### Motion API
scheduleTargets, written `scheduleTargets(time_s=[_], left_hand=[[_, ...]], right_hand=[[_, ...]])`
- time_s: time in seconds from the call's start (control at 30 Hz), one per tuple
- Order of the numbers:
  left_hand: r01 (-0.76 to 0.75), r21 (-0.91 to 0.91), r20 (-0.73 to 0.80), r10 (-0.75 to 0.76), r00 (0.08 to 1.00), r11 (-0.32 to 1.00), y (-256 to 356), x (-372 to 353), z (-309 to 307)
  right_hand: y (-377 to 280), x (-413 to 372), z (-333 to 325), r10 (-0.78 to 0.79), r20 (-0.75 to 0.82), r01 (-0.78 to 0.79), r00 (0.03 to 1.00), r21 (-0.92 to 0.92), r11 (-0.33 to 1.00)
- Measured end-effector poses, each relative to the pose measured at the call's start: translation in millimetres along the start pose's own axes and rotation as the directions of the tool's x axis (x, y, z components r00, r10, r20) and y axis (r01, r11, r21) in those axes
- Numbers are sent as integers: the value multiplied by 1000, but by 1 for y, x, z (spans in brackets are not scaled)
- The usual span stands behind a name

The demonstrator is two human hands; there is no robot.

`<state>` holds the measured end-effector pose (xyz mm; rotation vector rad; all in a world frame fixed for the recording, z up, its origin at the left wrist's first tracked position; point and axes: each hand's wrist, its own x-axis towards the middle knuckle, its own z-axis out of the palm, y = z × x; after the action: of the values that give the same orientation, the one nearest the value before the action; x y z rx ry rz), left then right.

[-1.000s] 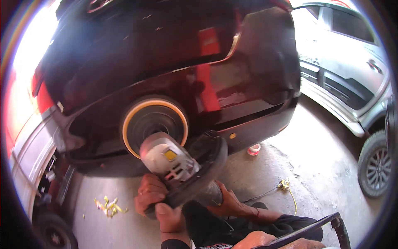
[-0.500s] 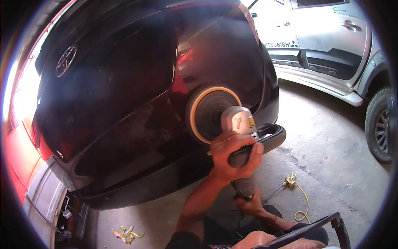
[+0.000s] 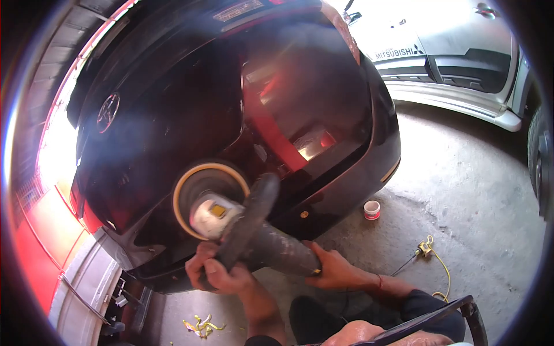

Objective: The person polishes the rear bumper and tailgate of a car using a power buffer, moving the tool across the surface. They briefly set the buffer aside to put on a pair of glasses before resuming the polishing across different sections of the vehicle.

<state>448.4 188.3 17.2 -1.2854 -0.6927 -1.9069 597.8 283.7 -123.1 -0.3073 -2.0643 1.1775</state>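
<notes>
A rotary polisher [image 3: 281,249] lies slantwise in front of me, its pad [image 3: 211,180] against the lower tailgate of a dark car [image 3: 179,109]. The pad has a yellowish rim and looks blurred. My left hand [image 3: 224,273] is closed round the lower end of the black loop handle [image 3: 249,218] near the tool's head. Fingers of my right hand [image 3: 333,266] wrap the rear end of the polisher's body. Part of the pad's face is hidden behind the tool's head.
A small white and red tub [image 3: 372,210] stands on the concrete floor to the right. Nearer lie a yellow cord [image 3: 446,271] and its connector [image 3: 425,247]. Yellow scraps [image 3: 203,326] lie at lower left. A white Mitsubishi vehicle [image 3: 461,75] is parked at the right.
The polisher has moved left and down across the rear of the car and turned more sideways. Both hands moved with it, still gripping. The tub has come into view.
</notes>
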Motion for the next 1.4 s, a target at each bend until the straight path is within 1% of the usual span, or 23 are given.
scheduleTargets(time_s=[0.07,0.13,0.23,0.3,0.4,0.47,0.53,0.57,0.6,0.63,0.67,0.73,0.8,0.87,1.03,1.07,1.13,1.2,1.23,1.27,1.33,1.37,1.4], left_hand=[[8,-7,-180,-9,984,1000,5,9,7],[0,-23,-136,-3,991,1000,4,5,15],[-5,4,38,4,999,1000,6,-10,43],[-93,91,135,80,988,991,7,-27,72],[-43,-149,272,82,959,988,-4,-51,120],[-114,-272,269,190,944,955,-8,-73,169],[4,-358,413,155,898,934,1,-83,216],[82,-391,437,107,893,917,7,-86,242],[160,-421,460,59,886,893,14,-89,268],[177,-412,467,40,883,894,11,-100,295],[216,-421,470,8,883,881,9,-108,317],[310,-319,522,-107,847,896,16,-111,344],[292,-234,522,-133,842,927,21,-111,357],[303,-234,548,-131,826,924,21,-112,354],[345,-306,525,-144,839,887,21,-101,301],[365,-352,494,-160,855,862,21,-95,287],[263,-334,404,-115,908,905,19,-77,256],[207,-263,391,-92,916,942,16,-60,212],[118,-300,257,-39,966,946,11,-56,192],[36,-233,176,6,984,972,8,-52,171],[-94,-58,9,94,996,994,1,-44,127],[-246,251,56,239,969,936,-10,-37,93],[-121,227,-35,133,991,966,-2,-29,78]], right_hand=[[-2,5,2,-23,30,24,999,-22,999],[0,4,-1,14,32,-15,999,34,999],[14,-13,-9,53,-58,-44,997,148,988],[25,-28,-14,86,-168,-54,982,190,980],[35,-45,-41,147,-339,-61,929,250,966],[43,-53,-67,179,-410,-69,894,270,960],[58,-60,-97,170,-530,-40,831,249,968],[72,-63,-113,164,-521,-40,838,241,970],[87,-66,-128,250,-502,-95,828,313,945],[96,-69,-144,333,-476,-153,814,378,913],[99,-71,-159,330,-463,-164,823,362,918],[100,-66,-183,387,-467,-169,795,443,881],[91,-61,-190,367,-501,-116,783,463,879],[91,-65,-192,394,-485,-109,781,515,850],[82,-70,-169,366,-471,-151,802,432,889],[79,-70,-162,377,-441,-218,814,370,903],[68,-65,-145,396,-409,-280,822,314,907],[45,-53,-125,230,-358,-157,905,222,962],[37,-50,-113,203,-353,-147,913,181,973],[31,-44,-102,207,-370,-137,906,208,969],[20,-32,-85,21,-243,11,970,131,991],[16,-27,-74,25,-259,17,965,157,987],[12,-21,-66,61,-139,-47,988,101,994]])
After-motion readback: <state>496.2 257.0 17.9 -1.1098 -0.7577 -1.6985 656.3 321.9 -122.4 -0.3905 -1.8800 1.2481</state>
